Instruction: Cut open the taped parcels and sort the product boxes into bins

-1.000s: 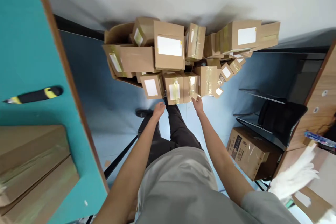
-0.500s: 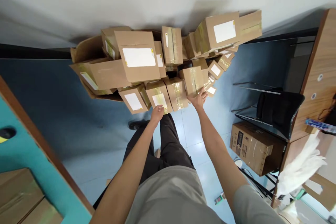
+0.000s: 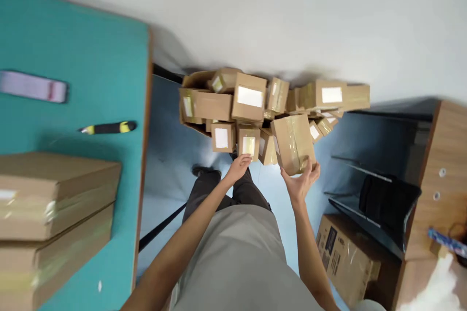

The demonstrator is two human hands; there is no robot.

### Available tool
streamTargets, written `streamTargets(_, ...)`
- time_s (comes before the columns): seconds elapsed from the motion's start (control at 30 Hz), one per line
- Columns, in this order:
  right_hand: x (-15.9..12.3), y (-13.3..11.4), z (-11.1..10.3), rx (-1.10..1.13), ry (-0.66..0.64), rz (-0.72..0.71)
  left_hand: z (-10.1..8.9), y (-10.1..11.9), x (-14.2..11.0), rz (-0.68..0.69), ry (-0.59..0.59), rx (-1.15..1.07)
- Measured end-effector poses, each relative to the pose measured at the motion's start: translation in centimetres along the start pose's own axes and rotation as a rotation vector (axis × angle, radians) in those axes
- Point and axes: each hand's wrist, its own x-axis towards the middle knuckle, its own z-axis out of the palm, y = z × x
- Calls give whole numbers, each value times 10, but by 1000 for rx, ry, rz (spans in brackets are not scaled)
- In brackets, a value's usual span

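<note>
1. The taped carton (image 3: 293, 142) is resting in my right grip (image 3: 299, 185), tilting a little, with a shiny strip of tape running down its face.
2. My right grip is clamping that carton at its near end: the thumb is bearing on the left corner, and the fingers are spreading over the near right part.
3. My left grip (image 3: 238, 169) is reaching to the near edge of a labelled box (image 3: 248, 143), its fingers lying close together. From my head view I cannot tell whether it is touching or grasping that box.
4. Between the two grips and just beyond them, a narrow box (image 3: 268, 149) is standing, the taped carton partly covering it.
5. Beyond my left grip and to its left, a small box (image 3: 221, 137) with a white label is sitting near the labelled box.
6. Farther beyond both grips, a broad carton (image 3: 250, 95) is lying among piled boxes (image 3: 279, 95) before a pale wall (image 3: 255, 19).
7. Well left of my left grip, a teal desk (image 3: 91, 58) is carrying a cutter (image 3: 107, 128), a phone (image 3: 32, 86) and two stacked cartons (image 3: 58, 214).
8. Well right of my right grip, a black chair (image 3: 386, 204) is standing by a wooden desk (image 3: 418, 194); a printed carton (image 3: 343, 257) is sitting nearer me.
</note>
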Motion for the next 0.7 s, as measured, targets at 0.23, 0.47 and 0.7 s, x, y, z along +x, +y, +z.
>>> streamTargets(0.23,-31,-176,40,285,-308,-415,-133,25,-116,244,502,-168)
streamTargets(0.47,-114,-402,101,434,-555,-847,-287,5,-295,488,1502,-18)
streamTargets(0.7,-197,-522,171,131,-647,-1049,-365,-84,-353,113,1682,-333)
